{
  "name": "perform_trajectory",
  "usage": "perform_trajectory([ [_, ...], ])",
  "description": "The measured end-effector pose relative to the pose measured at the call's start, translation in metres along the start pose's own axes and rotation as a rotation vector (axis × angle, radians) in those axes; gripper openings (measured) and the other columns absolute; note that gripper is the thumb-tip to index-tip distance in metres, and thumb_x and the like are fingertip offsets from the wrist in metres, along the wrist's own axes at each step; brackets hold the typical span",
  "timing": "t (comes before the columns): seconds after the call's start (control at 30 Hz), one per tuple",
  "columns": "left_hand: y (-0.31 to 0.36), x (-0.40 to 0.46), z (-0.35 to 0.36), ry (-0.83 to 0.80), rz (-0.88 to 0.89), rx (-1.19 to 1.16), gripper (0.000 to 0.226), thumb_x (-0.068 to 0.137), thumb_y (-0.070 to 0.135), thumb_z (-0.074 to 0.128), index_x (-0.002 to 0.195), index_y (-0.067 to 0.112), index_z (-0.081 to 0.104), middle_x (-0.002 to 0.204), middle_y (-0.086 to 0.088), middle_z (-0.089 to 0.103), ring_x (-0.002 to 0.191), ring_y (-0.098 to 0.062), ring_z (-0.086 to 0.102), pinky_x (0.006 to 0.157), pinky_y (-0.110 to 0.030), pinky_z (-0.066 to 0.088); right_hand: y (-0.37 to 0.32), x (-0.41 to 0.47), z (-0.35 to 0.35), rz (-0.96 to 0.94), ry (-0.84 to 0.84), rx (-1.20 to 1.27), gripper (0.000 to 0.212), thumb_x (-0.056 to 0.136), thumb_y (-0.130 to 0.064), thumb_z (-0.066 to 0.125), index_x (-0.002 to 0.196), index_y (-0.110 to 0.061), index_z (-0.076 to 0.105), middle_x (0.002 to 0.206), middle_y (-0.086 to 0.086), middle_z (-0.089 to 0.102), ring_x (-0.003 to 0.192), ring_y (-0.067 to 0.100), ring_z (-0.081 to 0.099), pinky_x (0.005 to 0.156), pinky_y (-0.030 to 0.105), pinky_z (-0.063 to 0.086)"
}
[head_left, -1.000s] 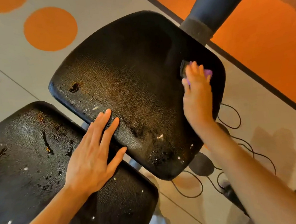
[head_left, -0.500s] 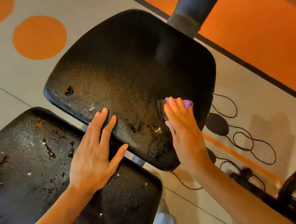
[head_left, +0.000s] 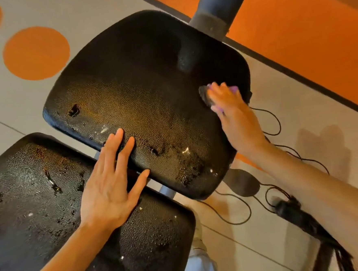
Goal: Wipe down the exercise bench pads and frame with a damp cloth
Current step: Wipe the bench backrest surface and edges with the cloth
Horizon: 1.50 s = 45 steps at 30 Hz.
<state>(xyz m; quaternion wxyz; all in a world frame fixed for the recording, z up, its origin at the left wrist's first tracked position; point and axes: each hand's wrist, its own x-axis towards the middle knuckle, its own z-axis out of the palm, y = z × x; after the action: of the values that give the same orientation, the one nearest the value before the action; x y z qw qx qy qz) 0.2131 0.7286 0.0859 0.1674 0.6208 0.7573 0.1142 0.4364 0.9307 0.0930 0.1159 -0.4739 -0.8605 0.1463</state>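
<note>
Two black, worn bench pads fill the view. The far pad [head_left: 141, 91] is cracked and flecked with white bits; the near pad [head_left: 30, 209] lies at lower left. My left hand [head_left: 111, 182] rests flat with straight fingers across the gap between them, fingertips on the far pad. My right hand [head_left: 233, 112] presses a purple and dark cloth [head_left: 205, 95] against the far pad's right edge; the hand is blurred and covers most of the cloth. A grey frame bar [head_left: 167, 191] shows under the pads.
A thick dark post [head_left: 219, 3] rises behind the far pad. Black cables [head_left: 275, 128] loop over the grey floor at right beside a dark oval base [head_left: 243, 183]. Orange flooring and orange circles surround the bench. A dark object sits at the lower right edge.
My right hand swept the cloth from the pad's far right edge down to its near middle, then back up to the right edge. My left hand stayed flat in place.
</note>
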Motion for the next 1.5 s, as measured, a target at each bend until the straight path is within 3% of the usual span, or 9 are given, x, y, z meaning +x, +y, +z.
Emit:
perform_trajectory([
  [0.1,0.0,0.001,0.0,0.003,-0.002,-0.001,0.074,0.095,0.056,0.037,0.155,0.014,0.028,0.166,-0.003,0.014,0.155,-0.021,0.012,0.121,-0.046,0.026,-0.003,0.019,0.008,0.23,0.104,0.026,0.041,0.099,-0.007,0.044,0.141,-0.006,0.042,0.151,0.014,0.037,0.144,0.028,0.026,0.118,0.051,0.023],
  [0.3,-0.001,0.0,0.0,0.015,0.013,-0.003,0.074,0.095,0.056,0.036,0.155,0.013,0.028,0.166,-0.003,0.015,0.155,-0.021,0.013,0.12,-0.044,0.025,-0.01,-0.057,0.003,-0.066,-0.011,-0.012,0.047,0.096,-0.014,0.055,0.142,-0.009,0.043,0.149,0.008,0.042,0.142,0.024,0.033,0.115,0.041,0.033],
  [0.5,0.0,0.001,0.002,0.024,0.014,0.005,0.073,0.095,0.053,0.04,0.154,0.012,0.03,0.166,-0.005,0.017,0.154,-0.021,0.014,0.121,-0.042,0.025,0.0,-0.005,0.003,0.281,0.117,0.094,0.045,0.1,-0.008,0.046,0.144,-0.009,0.038,0.154,0.01,0.033,0.146,0.025,0.021,0.118,0.05,0.022],
  [0.7,0.0,0.0,0.001,0.031,-0.002,0.009,0.074,0.094,0.055,0.038,0.154,0.013,0.029,0.166,-0.003,0.016,0.155,-0.018,0.011,0.121,-0.038,0.021,-0.017,-0.085,0.006,-0.03,0.053,0.108,0.042,0.099,-0.015,0.047,0.139,-0.004,0.046,0.148,0.01,0.042,0.143,0.023,0.031,0.115,0.047,0.031],
  [0.9,-0.001,0.0,0.002,0.027,0.007,0.023,0.075,0.094,0.057,0.038,0.155,0.014,0.026,0.166,-0.003,0.014,0.155,-0.018,0.009,0.12,-0.037,0.02,-0.027,-0.04,0.017,0.314,0.208,0.149,0.042,0.099,-0.007,0.048,0.141,-0.008,0.044,0.151,0.01,0.039,0.145,0.025,0.025,0.118,0.05,0.023],
  [1.1,0.0,-0.001,0.001,0.044,0.007,0.033,0.076,0.094,0.059,0.038,0.155,0.015,0.026,0.166,-0.003,0.013,0.155,-0.019,0.01,0.12,-0.036,0.02,-0.078,-0.131,0.025,0.08,0.071,0.148,0.051,0.088,0.007,0.059,0.137,-0.001,0.048,0.146,0.014,0.045,0.141,0.03,0.033,0.118,0.049,0.024],
  [1.27,0.0,-0.001,0.003,0.05,0.003,0.048,0.076,0.095,0.06,0.036,0.155,0.016,0.024,0.166,-0.003,0.012,0.155,-0.018,0.01,0.121,-0.036,0.02,-0.061,-0.069,0.028,0.352,0.227,0.1,0.046,0.094,-0.002,0.053,0.139,-0.006,0.046,0.148,0.013,0.042,0.143,0.029,0.029,0.116,0.053,0.025],
  [1.4,-0.001,-0.002,0.002,0.062,0.019,0.045,0.076,0.095,0.059,0.038,0.155,0.015,0.024,0.166,-0.003,0.013,0.154,-0.019,0.011,0.12,-0.036,0.021,-0.112,-0.164,0.039,0.069,0.117,0.07,0.051,0.091,0.002,0.047,0.141,-0.006,0.044,0.151,0.01,0.038,0.145,0.027,0.025,0.119,0.048,0.021],
  [1.5,0.0,-0.002,0.001,0.067,0.012,0.047,0.074,0.097,0.059,0.038,0.156,0.016,0.024,0.166,-0.003,0.012,0.155,-0.019,0.01,0.119,-0.034,0.021,-0.077,-0.118,0.031,0.054,0.153,0.088,0.048,0.087,0.008,0.057,0.134,-0.003,0.052,0.143,0.014,0.048,0.139,0.029,0.036,0.118,0.047,0.024],
])
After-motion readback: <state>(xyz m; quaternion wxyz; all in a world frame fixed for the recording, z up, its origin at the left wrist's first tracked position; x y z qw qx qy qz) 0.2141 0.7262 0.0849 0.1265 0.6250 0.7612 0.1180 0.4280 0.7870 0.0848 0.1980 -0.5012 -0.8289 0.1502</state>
